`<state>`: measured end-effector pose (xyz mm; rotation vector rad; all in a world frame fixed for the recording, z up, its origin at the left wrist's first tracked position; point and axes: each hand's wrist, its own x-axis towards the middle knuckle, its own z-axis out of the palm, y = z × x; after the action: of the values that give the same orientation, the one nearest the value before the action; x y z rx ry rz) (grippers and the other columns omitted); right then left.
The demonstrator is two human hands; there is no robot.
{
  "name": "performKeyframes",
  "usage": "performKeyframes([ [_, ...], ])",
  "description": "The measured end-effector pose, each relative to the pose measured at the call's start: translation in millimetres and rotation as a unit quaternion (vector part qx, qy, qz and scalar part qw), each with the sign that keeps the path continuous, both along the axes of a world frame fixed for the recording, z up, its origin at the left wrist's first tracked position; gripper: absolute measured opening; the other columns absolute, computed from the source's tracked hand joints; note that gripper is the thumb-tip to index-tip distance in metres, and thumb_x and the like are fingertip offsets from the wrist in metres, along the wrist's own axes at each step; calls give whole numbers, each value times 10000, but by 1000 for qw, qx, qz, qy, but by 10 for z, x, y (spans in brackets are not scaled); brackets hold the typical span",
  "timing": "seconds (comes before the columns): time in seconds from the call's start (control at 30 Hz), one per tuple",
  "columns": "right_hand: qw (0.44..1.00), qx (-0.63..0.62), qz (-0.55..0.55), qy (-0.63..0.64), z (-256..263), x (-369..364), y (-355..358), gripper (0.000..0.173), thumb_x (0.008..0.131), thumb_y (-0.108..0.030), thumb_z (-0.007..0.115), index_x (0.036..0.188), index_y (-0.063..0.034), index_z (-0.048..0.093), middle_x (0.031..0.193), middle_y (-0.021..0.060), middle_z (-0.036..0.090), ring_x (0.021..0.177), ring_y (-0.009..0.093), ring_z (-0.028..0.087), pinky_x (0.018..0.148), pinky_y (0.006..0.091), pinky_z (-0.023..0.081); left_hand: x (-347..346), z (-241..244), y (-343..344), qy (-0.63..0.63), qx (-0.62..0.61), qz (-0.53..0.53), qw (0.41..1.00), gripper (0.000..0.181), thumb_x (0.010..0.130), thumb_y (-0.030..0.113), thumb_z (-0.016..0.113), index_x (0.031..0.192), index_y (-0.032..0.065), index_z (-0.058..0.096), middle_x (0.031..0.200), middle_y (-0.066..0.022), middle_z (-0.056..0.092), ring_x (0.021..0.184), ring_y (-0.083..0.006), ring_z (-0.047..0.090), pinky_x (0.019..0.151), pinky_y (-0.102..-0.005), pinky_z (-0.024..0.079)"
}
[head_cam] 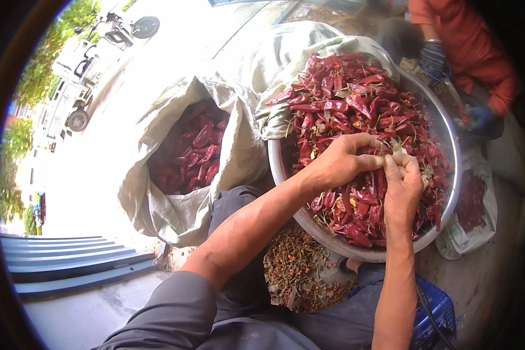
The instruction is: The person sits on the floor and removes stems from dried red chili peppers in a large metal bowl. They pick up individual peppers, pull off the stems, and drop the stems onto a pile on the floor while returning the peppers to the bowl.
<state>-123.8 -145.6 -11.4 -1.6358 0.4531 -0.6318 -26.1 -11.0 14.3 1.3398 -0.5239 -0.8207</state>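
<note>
My left hand (348,159) and my right hand (402,183) meet fingertip to fingertip over a wide metal basin (449,131). Thumbs and forefingers are pinched together on what looks like a dried chili stem (379,148), mostly hidden by the fingers. A pale dry leaf (400,148) shows just beyond my right fingertips. Heaped dried red chili peppers (354,109), mixed with stems and leaf scraps, fill the basin. Part of a white woven sack (284,65) drapes over its far left rim, with chilies at its mouth.
Left of the basin stands an open woven sack (240,153) holding chilies (197,153). Stems and scraps (297,267) litter the ground between my legs. A co-worker in a red top (472,57) sits at the right, near another sack (485,218). A blue plastic crate (437,306) is beneath me.
</note>
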Motion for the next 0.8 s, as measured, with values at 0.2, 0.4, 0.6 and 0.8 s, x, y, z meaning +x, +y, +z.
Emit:
performKeyframes([
  [0.2,945,-317,43,69,291,17,37,249,981,-253,636,941,-9,610,786,142,651,671,268,638,628,384,498,57,-47,23,-256,124,38,958,238,878,119,687,1067,-23,665,879,-153,693,816,-198,662,769,-341,520],
  [0.4,924,-362,93,80,237,-6,-86,247,959,-240,640,836,-40,563,758,207,613,702,422,601,589,488,443,-13,-132,-2,-383,159,-7,910,175,836,112,711,890,-28,621,741,-168,657,664,-257,642,645,-410,495],
  [0.6,957,-284,33,38,140,59,-46,351,974,-287,597,745,-23,563,648,219,593,643,421,627,563,491,450,-32,73,57,-138,107,-47,983,249,925,104,678,1119,-49,641,977,-79,686,908,-115,614,806,-296,522],
  [0.8,988,125,83,41,85,40,23,329,998,-292,590,812,-22,613,691,41,593,600,132,531,541,312,417,16,15,78,-175,101,-38,979,205,933,113,676,1072,-37,659,891,-45,681,831,-78,590,763,-267,497],
])
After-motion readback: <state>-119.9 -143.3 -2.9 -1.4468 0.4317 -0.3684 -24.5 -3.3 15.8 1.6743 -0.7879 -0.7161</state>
